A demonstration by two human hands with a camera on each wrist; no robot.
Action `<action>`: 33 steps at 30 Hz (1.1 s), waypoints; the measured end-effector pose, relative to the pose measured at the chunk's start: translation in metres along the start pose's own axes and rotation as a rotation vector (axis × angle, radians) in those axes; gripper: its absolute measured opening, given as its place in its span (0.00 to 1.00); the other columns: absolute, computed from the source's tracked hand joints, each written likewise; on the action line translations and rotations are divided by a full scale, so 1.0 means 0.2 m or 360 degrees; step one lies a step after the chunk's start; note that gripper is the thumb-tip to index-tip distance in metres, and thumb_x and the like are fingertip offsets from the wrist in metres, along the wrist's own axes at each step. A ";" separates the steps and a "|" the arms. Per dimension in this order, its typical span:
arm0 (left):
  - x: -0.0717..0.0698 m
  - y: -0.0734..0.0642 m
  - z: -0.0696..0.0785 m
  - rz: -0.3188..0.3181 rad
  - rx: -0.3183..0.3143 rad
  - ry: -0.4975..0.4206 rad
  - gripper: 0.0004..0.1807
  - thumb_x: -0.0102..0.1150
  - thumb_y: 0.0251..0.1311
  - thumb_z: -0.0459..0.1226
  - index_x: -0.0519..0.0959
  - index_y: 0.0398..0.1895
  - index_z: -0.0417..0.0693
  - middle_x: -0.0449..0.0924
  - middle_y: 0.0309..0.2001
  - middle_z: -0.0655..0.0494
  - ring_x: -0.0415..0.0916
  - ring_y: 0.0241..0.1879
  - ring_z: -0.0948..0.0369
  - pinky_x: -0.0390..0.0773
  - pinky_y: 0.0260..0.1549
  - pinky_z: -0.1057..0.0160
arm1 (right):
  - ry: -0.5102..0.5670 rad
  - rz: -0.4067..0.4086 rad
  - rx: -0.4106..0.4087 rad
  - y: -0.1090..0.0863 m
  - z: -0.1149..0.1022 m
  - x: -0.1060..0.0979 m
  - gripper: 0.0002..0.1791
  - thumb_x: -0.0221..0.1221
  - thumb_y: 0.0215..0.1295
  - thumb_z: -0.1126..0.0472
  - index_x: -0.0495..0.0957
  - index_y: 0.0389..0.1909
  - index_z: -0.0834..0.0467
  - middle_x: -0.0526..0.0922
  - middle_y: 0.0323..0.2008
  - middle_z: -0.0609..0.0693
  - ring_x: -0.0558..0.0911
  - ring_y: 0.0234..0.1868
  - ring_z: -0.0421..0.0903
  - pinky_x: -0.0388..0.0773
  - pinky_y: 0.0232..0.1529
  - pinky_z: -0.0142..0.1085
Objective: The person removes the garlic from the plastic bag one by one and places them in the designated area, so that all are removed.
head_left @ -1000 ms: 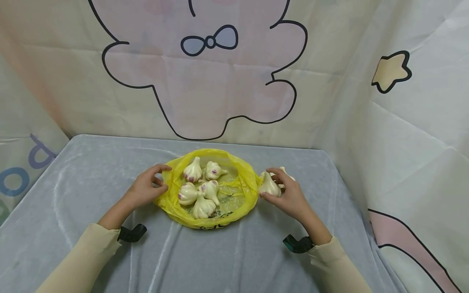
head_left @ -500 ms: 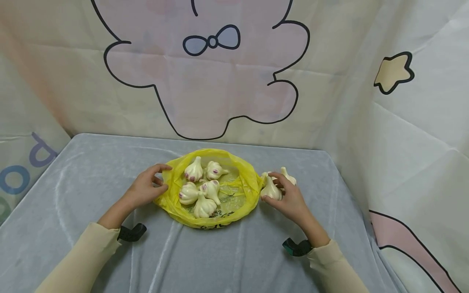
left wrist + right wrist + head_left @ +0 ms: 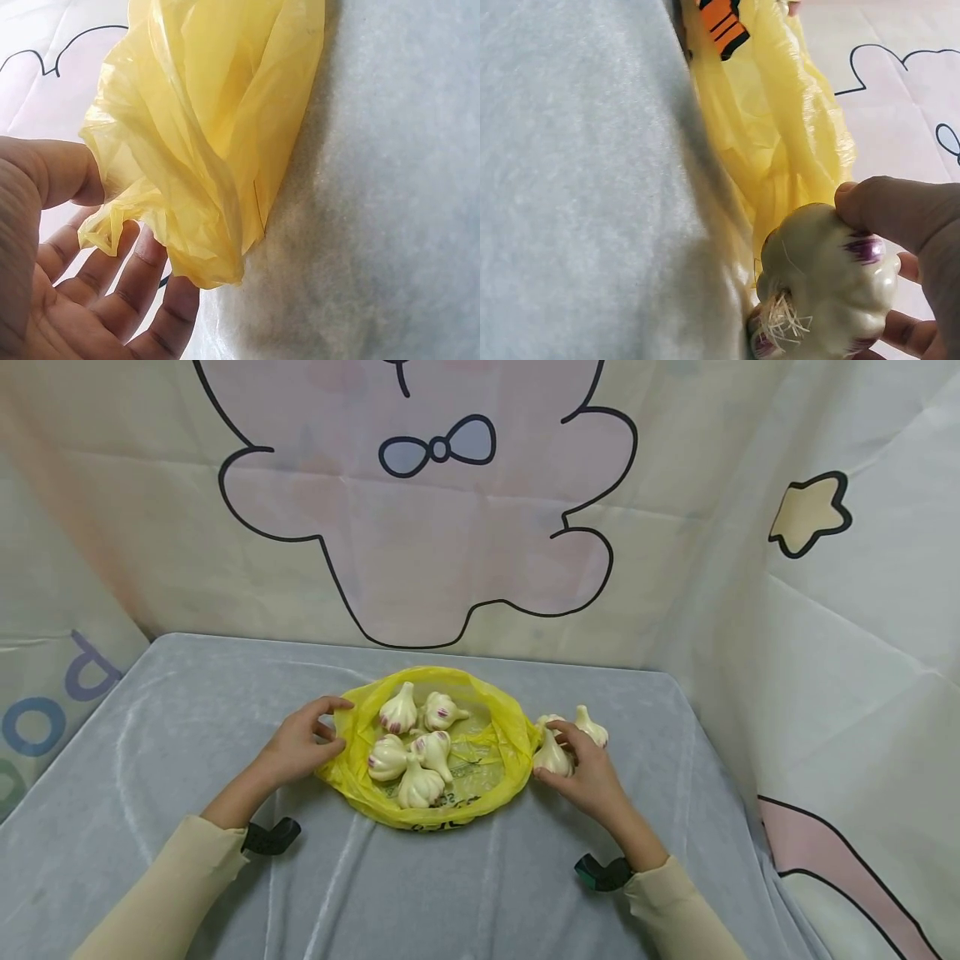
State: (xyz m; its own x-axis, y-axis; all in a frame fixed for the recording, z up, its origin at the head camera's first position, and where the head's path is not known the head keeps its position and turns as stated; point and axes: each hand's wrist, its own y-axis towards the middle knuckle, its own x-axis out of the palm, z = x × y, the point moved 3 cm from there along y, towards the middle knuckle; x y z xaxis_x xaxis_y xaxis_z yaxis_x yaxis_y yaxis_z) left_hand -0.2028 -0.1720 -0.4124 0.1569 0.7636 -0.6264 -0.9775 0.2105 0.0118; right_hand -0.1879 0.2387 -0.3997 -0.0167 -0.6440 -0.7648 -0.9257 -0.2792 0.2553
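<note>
A yellow plastic bag (image 3: 498, 793) lies on the table with its mouth spread wide, several garlic bulbs (image 3: 420, 785) inside on the left half. At its left rim my left hand (image 3: 296, 743) holds the thin plastic between thumb and fingers; the left wrist view shows the bag's crumpled edge (image 3: 202, 255) there. Just right of the bag, my right hand (image 3: 592, 777) grips a white garlic bulb (image 3: 825, 277) with purple marks and a tuft of dry roots, thumb on one side and fingers partly hidden behind it. Another garlic bulb (image 3: 592, 727) lies behind that hand, with one more partly covered (image 3: 547, 721).
A grey velvety cloth (image 3: 420, 893) covers the table. Behind it hangs a printed fabric backdrop (image 3: 465, 543), with further fabric (image 3: 862, 693) on the right side. Dark wrist cameras (image 3: 272, 837) sit at both wrists.
My right hand has shifted slightly downward on the garlic bulb, and the bulb behind it shows more. The left hand and the bag stay nearly where they were.
</note>
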 end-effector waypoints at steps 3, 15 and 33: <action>0.00 0.00 0.00 0.0005 0.0009 -0.0004 0.28 0.59 0.57 0.31 0.68 0.62 0.45 0.65 0.61 0.38 0.77 0.40 0.52 0.77 0.26 0.64 | -0.0025 0.0011 -0.0002 0.00 0.01 0.01 0.38 0.73 0.48 0.60 0.69 0.62 0.60 0.79 0.52 0.58 0.80 0.49 0.56 0.79 0.47 0.51; 0.02 0.01 -0.02 0.0019 0.0022 -0.0013 0.28 0.59 0.56 0.30 0.68 0.62 0.46 0.65 0.61 0.39 0.77 0.38 0.53 0.77 0.25 0.65 | -0.0071 0.0011 -0.0003 -0.03 0.03 0.04 0.39 0.72 0.50 0.59 0.68 0.63 0.61 0.78 0.53 0.58 0.80 0.49 0.56 0.79 0.45 0.52; 0.01 0.01 -0.01 0.0020 0.0014 -0.0012 0.28 0.60 0.56 0.30 0.68 0.62 0.45 0.65 0.61 0.38 0.76 0.38 0.53 0.77 0.25 0.64 | -0.0114 -0.0005 0.0042 0.00 -0.01 0.00 0.38 0.70 0.53 0.58 0.67 0.65 0.57 0.77 0.53 0.59 0.79 0.50 0.57 0.78 0.46 0.52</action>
State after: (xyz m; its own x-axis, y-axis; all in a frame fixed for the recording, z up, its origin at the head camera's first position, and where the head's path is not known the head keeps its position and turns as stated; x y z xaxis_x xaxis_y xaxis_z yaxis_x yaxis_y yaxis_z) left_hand -0.2041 -0.1718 -0.4157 0.1459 0.7706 -0.6204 -0.9781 0.2065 0.0264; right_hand -0.1874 0.2369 -0.3976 -0.0397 -0.5901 -0.8064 -0.9354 -0.2618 0.2376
